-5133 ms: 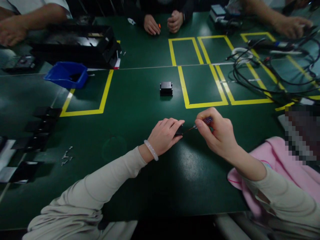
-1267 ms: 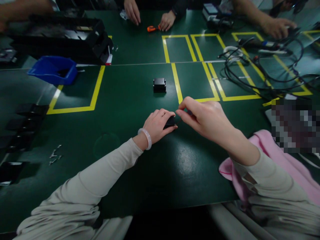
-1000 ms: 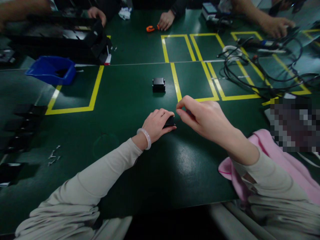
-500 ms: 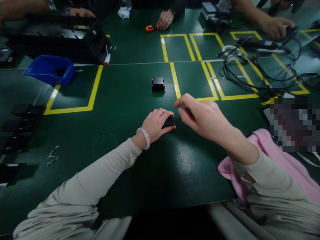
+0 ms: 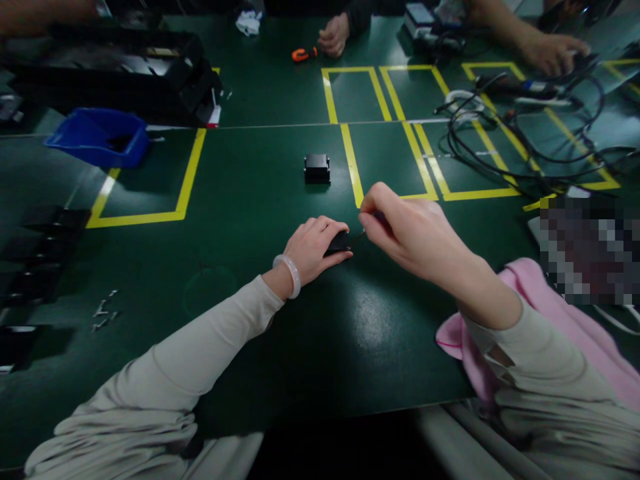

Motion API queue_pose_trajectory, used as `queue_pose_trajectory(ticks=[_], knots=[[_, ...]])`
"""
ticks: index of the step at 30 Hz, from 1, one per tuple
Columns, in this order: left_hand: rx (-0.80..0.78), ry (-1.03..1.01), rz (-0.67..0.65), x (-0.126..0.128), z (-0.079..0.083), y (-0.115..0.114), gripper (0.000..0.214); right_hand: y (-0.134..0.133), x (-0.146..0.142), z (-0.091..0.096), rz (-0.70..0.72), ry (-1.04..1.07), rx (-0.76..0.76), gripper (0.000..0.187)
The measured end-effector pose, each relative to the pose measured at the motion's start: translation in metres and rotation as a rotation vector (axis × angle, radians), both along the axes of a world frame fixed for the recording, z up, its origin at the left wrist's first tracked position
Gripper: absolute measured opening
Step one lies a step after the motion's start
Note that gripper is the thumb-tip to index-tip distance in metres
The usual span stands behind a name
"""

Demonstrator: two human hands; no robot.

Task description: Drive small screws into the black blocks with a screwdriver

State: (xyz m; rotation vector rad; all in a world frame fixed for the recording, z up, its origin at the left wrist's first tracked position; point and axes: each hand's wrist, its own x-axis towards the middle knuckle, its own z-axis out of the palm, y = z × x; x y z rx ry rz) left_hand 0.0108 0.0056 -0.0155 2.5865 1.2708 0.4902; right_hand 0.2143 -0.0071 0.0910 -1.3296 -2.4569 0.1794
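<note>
My left hand (image 5: 311, 251), with a pale bangle at its wrist, is closed around a small black block (image 5: 338, 244) on the table. Thumb and fingers press its two sides, and its right end shows tiny metal bits at the corners. To the right, my right hand (image 5: 406, 227) is closed on a screwdriver (image 5: 361, 234). Only its thin shaft shows, pointing at the block's right end; the fingers hide most of the handle. Whether the tip touches the block I cannot tell. A second black block (image 5: 317, 169) of similar look stands farther back, apart from both hands.
Small metal screws (image 5: 103, 310) lie left, near black parts (image 5: 35, 247). A blue bin (image 5: 100, 137) and black housings (image 5: 115, 73) stand back left. Cables (image 5: 520, 150) run right; a pink cloth (image 5: 535, 300) lies by my right arm. Co-workers' hands (image 5: 334, 36) are across the table.
My right hand has shifted slightly right, its fingers now closer together on the screwdriver. My left hand stays put. Across the table, a co-worker's hand has moved off the orange-handled tool.
</note>
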Motion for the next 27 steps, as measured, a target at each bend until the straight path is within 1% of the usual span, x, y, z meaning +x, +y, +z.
queue_pose_trajectory(ticks=[3,8,12,14,16,19,24,27], knots=[[0.013,0.015,0.007,0.0,0.0,0.0,0.049,0.0,0.001,0.0,0.006,-0.003,-0.002,0.018],[-0.006,0.006,-0.002,0.0,0.0,0.001,0.049,-0.001,0.0,0.001,0.043,0.054,-0.066,0.015],[0.01,0.002,0.005,0.0,0.0,0.002,0.051,-0.001,0.0,0.001,0.019,0.039,-0.052,0.014],[0.009,0.004,0.008,0.0,0.0,0.003,0.053,0.0,0.0,0.0,0.027,0.033,-0.053,0.016],[0.003,0.012,0.013,0.002,0.0,0.004,0.053,0.001,0.001,-0.001,0.044,0.045,-0.064,0.012],[0.011,0.035,0.018,0.003,0.002,0.005,0.052,0.001,0.001,-0.002,0.059,0.076,-0.076,0.007],[0.045,0.097,0.009,0.004,0.005,0.005,0.05,0.003,0.0,-0.001,0.063,0.098,-0.082,0.007],[0.051,0.147,0.016,0.003,0.011,0.005,0.05,0.003,0.001,-0.002,0.06,0.103,-0.088,0.007]])
